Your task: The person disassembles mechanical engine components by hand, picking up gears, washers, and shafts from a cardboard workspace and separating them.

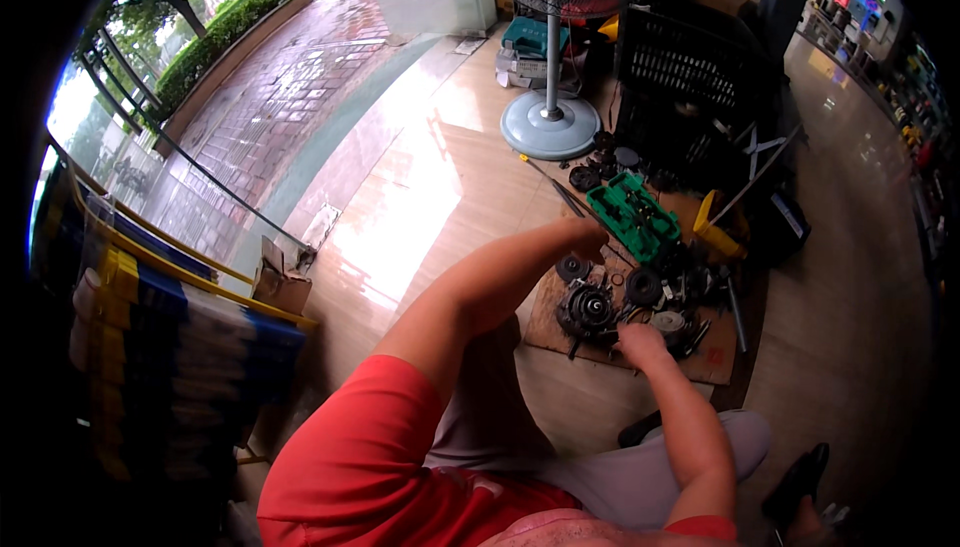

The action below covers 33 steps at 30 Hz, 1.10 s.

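My left hand (585,238) reaches out over the floor, fingers curled, just above a round black metal engine part (587,309); what it grips, if anything, is hidden. My right hand (640,344) is low beside that part, fingers bent around something small and dark that I cannot make out. Both work over a brown cardboard sheet (545,319) strewn with several black round parts (643,286). An open green tool case (634,215) lies just beyond my left hand.
A standing fan's round grey base (551,125) and pole stand farther back. A black plastic crate (688,87) and a yellow container (716,227) sit to the right. A small cardboard box (280,282) and a rack of blue and yellow goods (160,337) are at left.
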Tool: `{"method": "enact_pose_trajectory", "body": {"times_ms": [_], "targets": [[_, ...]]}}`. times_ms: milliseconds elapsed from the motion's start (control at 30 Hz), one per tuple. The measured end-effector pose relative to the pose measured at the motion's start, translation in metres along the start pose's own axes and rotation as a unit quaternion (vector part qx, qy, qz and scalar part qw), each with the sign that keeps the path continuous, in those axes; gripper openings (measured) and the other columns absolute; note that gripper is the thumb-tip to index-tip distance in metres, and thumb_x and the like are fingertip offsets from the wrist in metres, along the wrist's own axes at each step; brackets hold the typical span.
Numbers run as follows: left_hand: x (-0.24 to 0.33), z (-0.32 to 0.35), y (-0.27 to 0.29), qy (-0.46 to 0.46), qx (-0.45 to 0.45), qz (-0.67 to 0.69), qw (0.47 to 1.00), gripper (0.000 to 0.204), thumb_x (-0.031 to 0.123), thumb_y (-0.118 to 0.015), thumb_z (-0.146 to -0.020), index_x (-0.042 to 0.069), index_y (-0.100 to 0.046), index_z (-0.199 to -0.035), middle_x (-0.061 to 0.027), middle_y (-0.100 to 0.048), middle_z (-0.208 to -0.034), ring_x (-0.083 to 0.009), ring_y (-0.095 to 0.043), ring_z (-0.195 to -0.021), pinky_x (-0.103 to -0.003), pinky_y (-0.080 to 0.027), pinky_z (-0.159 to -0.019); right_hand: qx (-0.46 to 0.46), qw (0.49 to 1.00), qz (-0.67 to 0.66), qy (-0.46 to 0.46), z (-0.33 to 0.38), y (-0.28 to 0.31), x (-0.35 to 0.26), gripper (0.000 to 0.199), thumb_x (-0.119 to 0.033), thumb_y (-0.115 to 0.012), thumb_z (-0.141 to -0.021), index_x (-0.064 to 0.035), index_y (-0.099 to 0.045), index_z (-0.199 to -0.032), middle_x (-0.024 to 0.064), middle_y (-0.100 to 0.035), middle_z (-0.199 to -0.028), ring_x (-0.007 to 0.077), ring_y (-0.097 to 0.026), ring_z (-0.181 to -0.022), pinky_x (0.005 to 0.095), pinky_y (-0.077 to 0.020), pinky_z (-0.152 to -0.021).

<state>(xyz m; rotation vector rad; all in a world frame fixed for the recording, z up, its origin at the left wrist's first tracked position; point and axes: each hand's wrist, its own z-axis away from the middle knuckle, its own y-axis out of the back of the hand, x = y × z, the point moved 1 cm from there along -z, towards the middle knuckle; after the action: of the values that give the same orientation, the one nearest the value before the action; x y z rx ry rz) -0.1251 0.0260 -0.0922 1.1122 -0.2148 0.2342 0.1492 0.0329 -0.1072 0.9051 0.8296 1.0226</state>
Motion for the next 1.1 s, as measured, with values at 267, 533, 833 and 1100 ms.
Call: {"method": "enact_pose_trajectory", "body": {"times_ms": [267, 533, 833, 1100], "targets": [[0.013, -0.001, 0.013, 0.004, -0.016, -0.009, 1.0, 0.062, 0.043, -0.067, -0.079, 0.004, -0.053, -0.126, -0.0226, -0.061, -0.114, -0.0362, -0.057, -0.108, -0.042, -0.047, -0.091, -0.01, 1.0, -0.006, -0.013, 0.002, 0.001, 0.008, 0.021, -0.021, -0.064, -0.08, -0.0049, -0.061, -0.093, 0.0189, -0.066, -0.085, 0.0359, -0.065, -0.085, 0.047, -0.0519, -0.073], [0.002, 0.015, 0.01, -0.03, 0.05, 0.017, 0.998, 0.053, 0.04, -0.069, -0.077, 0.004, -0.062, -0.114, -0.0199, -0.066, -0.102, -0.0355, -0.063, -0.096, -0.042, -0.05, -0.082, 0.026, 1.0, -0.012, -0.011, 0.005, 0.004, 0.008, 0.014, -0.007, -0.055, -0.08, -0.0032, -0.063, -0.09, 0.0185, -0.067, -0.087, 0.0356, -0.066, -0.086, 0.0456, -0.0534, -0.072], [0.01, 0.04, 0.031, 0.013, -0.021, -0.014, 1.0, 0.063, 0.042, -0.059, -0.086, 0.003, -0.047, -0.134, -0.0213, -0.053, -0.128, -0.0353, -0.05, -0.12, -0.04, -0.039, -0.102, 0.042, 0.999, -0.011, -0.017, 0.001, 0.007, 0.005, 0.02, -0.02, -0.068, -0.08, -0.0025, -0.062, -0.089, 0.0166, -0.067, -0.084, 0.0343, -0.065, -0.085, 0.044, -0.0515, -0.072], [0.012, 0.046, 0.034, 0.014, -0.016, -0.002, 1.0, 0.062, 0.041, -0.059, -0.087, 0.002, -0.046, -0.134, -0.0199, -0.052, -0.13, -0.0345, -0.049, -0.121, -0.039, -0.039, -0.102, 0.003, 0.999, -0.013, -0.036, 0.002, 0.015, -0.004, 0.033, -0.036, -0.067, -0.081, -0.0032, -0.069, -0.087, 0.0161, -0.069, -0.089, 0.0313, -0.067, -0.087, 0.0407, -0.0534, -0.074]]}}
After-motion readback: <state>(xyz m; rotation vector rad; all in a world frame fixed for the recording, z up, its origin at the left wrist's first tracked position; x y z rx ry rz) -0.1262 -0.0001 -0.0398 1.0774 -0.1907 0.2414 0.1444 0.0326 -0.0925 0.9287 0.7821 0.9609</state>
